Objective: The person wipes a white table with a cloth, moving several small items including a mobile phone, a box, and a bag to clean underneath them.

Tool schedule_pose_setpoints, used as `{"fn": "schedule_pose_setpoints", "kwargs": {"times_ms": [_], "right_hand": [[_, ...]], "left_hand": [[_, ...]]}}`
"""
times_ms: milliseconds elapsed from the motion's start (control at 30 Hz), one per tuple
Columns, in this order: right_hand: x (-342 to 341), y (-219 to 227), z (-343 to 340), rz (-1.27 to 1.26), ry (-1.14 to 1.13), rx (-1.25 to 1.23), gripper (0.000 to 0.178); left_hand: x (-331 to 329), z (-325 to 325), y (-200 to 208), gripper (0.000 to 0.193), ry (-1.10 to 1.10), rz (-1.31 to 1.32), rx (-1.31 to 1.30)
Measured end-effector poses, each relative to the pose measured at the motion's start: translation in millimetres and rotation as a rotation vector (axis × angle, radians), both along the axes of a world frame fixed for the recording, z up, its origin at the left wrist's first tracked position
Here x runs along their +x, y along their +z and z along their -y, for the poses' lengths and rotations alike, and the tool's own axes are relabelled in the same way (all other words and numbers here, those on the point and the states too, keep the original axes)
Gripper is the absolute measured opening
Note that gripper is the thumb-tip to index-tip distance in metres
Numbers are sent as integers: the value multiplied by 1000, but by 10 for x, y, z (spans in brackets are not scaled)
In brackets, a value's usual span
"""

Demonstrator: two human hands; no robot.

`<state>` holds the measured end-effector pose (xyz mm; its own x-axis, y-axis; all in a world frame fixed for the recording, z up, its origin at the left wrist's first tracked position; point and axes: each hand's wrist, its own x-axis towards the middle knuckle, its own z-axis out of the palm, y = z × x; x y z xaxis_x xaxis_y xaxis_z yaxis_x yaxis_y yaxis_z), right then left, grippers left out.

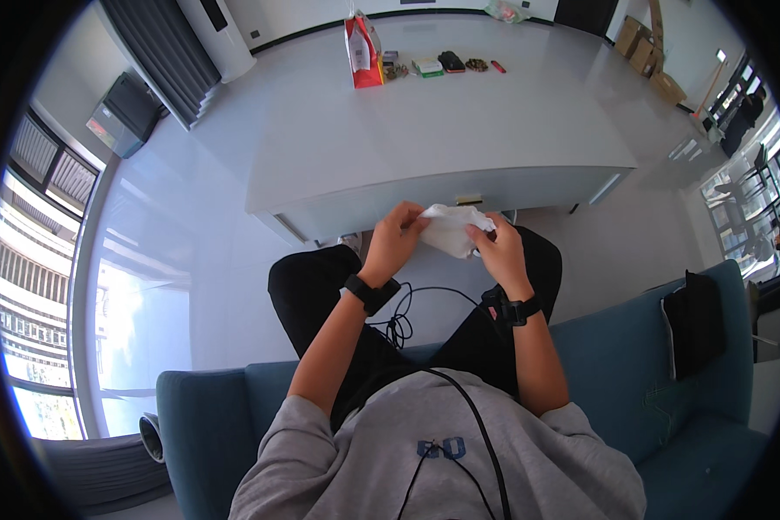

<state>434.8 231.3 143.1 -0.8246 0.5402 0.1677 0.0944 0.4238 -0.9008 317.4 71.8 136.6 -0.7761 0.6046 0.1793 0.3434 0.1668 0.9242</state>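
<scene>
A crumpled white tissue (446, 232), or a thin cloth much like one, is stretched between my two hands above my knees. My left hand (396, 238) pinches its left edge between thumb and fingers. On the other side, my right hand (501, 250) grips the right edge, thumb on top. The tissue hangs in the air just in front of the near edge of the white table (433, 130), touching neither table nor legs as far as I can see. Black straps with small devices sit on both wrists.
Along the table's far side stand a red and white bag (364, 54), a green and white packet (427, 68), a black pouch (451, 61) and a small red item (498, 67). Black cable (397, 328) loops between my legs. I sit on a blue sofa (607, 347) with dark cloth (695, 325).
</scene>
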Motion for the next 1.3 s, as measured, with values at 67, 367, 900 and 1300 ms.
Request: {"fn": "schedule_pose_setpoints", "kwargs": {"times_ms": [67,367,900,1300], "right_hand": [[27,-144,26,0,0,11,27],[121,-327,204,44,81,-167,23],[185,-491,332,16,179,-390,20],[187,-607,412,46,224,-464,25]], "left_hand": [[20,23,-91,16,12,2,4],[316,201,-94,28,-40,-268,23],[348,460,-423,16,59,209,10],[413,418,-399,30,-106,224,-8]]}}
